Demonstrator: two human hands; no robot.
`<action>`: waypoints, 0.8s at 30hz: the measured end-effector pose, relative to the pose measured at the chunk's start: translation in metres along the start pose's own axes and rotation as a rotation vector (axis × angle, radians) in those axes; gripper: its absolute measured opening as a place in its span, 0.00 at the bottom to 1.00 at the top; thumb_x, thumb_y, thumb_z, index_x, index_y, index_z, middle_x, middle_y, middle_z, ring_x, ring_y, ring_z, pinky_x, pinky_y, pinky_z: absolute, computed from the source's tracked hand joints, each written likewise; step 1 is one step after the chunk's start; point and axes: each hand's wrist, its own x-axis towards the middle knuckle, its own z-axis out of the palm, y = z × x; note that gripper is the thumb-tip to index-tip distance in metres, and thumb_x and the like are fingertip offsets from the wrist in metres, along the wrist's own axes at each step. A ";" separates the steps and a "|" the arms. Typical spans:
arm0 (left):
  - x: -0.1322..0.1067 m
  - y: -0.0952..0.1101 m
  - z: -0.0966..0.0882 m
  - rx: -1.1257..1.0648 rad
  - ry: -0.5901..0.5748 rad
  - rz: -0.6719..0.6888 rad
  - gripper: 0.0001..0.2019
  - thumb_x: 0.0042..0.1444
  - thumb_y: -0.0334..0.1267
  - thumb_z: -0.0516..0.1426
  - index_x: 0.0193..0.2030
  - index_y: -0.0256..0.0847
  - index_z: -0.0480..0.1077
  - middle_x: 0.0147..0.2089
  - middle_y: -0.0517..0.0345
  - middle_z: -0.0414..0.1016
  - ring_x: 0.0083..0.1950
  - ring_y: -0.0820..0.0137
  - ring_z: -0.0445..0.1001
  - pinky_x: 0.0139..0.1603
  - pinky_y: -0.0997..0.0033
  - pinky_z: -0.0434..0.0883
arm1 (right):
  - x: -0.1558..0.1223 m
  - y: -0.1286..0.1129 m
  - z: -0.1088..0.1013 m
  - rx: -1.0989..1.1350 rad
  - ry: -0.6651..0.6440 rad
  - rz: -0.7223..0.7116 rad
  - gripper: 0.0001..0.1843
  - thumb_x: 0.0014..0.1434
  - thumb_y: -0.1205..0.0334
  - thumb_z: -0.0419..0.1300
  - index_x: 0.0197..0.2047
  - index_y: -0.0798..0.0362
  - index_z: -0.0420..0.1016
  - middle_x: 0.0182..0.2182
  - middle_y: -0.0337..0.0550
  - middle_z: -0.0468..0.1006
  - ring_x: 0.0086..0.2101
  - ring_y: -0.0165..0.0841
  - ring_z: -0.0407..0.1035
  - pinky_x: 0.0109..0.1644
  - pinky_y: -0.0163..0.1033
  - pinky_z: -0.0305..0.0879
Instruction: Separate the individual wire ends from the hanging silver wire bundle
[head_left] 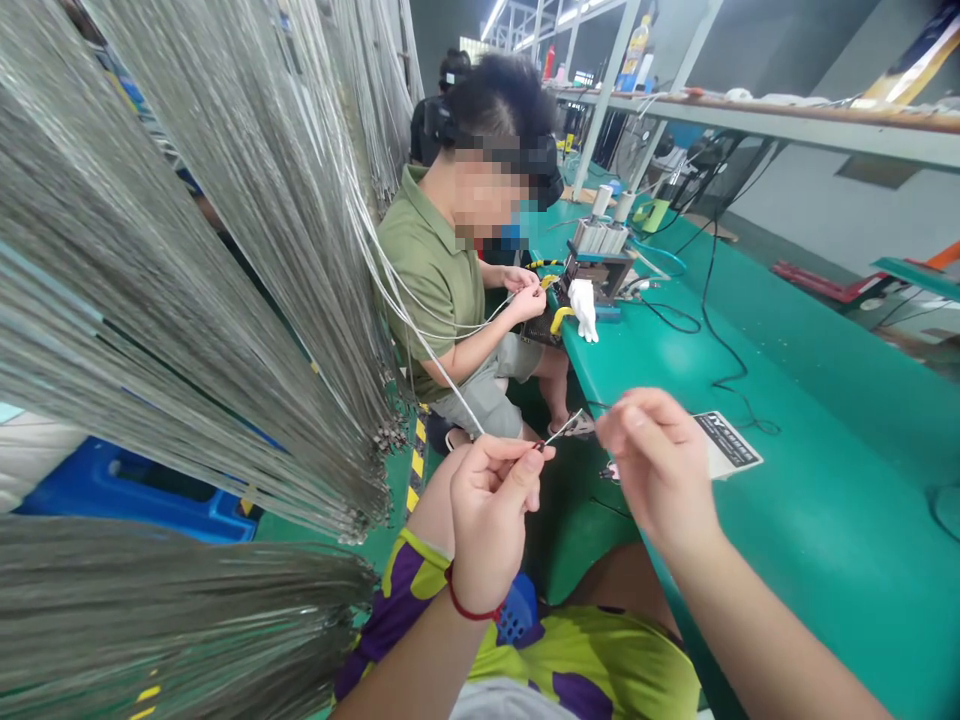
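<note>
My left hand (pixel 491 505) is closed in a pinch on a thin grey wire (pixel 450 385) that runs up to the hanging bundles at the left. The wire's bare end (pixel 564 427) sticks out between my hands. My right hand (pixel 660 460) is closed, with its fingertips pinching that end. Both hands hover at the near edge of the green bench (pixel 810 520). A red cord is around my left wrist.
Thick bundles of grey wires (pixel 187 260) hang at the left. A seated person in a green shirt (pixel 435 270) works ahead at a small machine (pixel 596 262), beside a white glove (pixel 583 308). A label card (pixel 726 443) and black cables lie on the bench. A blue crate (pixel 135 490) sits below.
</note>
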 end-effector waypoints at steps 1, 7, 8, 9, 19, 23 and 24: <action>0.000 0.001 0.001 -0.003 -0.006 -0.001 0.09 0.59 0.39 0.69 0.37 0.40 0.74 0.37 0.53 0.85 0.22 0.80 0.66 0.23 0.79 0.64 | -0.004 0.006 0.001 -0.006 -0.081 0.067 0.05 0.61 0.56 0.70 0.39 0.46 0.81 0.23 0.34 0.69 0.26 0.30 0.60 0.33 0.38 0.59; -0.002 0.005 0.007 -0.035 -0.064 -0.014 0.12 0.59 0.39 0.69 0.36 0.40 0.70 0.46 0.54 0.81 0.22 0.82 0.68 0.20 0.79 0.63 | -0.020 0.028 0.013 0.026 -0.251 0.233 0.08 0.58 0.55 0.73 0.40 0.45 0.83 0.32 0.37 0.74 0.29 0.31 0.65 0.34 0.38 0.66; -0.003 0.004 0.007 -0.053 -0.075 -0.030 0.12 0.59 0.38 0.69 0.36 0.40 0.70 0.46 0.55 0.81 0.22 0.83 0.68 0.20 0.80 0.62 | -0.019 0.029 0.013 0.042 -0.247 0.239 0.07 0.58 0.55 0.73 0.39 0.45 0.83 0.32 0.37 0.74 0.30 0.31 0.66 0.34 0.38 0.67; -0.003 0.004 0.007 -0.069 -0.087 -0.052 0.12 0.59 0.38 0.69 0.36 0.40 0.70 0.44 0.57 0.80 0.22 0.83 0.68 0.20 0.80 0.61 | -0.018 0.030 0.014 0.063 -0.243 0.249 0.07 0.57 0.56 0.74 0.38 0.45 0.84 0.32 0.37 0.75 0.30 0.31 0.66 0.34 0.38 0.67; 0.001 0.007 0.009 -0.141 -0.057 -0.136 0.12 0.57 0.35 0.70 0.34 0.38 0.70 0.31 0.64 0.72 0.20 0.85 0.61 0.20 0.83 0.55 | -0.009 0.037 0.020 0.157 -0.123 0.178 0.05 0.51 0.63 0.76 0.32 0.45 0.86 0.34 0.37 0.76 0.28 0.29 0.69 0.35 0.40 0.71; 0.000 0.008 0.013 -0.131 -0.032 -0.119 0.11 0.59 0.34 0.69 0.33 0.38 0.70 0.31 0.62 0.76 0.20 0.85 0.58 0.21 0.83 0.55 | -0.004 0.035 0.017 0.122 -0.051 0.154 0.05 0.49 0.62 0.77 0.30 0.46 0.87 0.33 0.39 0.78 0.30 0.30 0.69 0.34 0.38 0.68; 0.000 0.008 0.013 -0.126 -0.033 -0.123 0.11 0.59 0.33 0.69 0.34 0.38 0.70 0.31 0.61 0.77 0.20 0.85 0.57 0.21 0.83 0.54 | -0.002 0.033 0.016 0.111 -0.033 0.150 0.05 0.49 0.63 0.77 0.30 0.46 0.87 0.33 0.39 0.79 0.31 0.30 0.69 0.35 0.38 0.68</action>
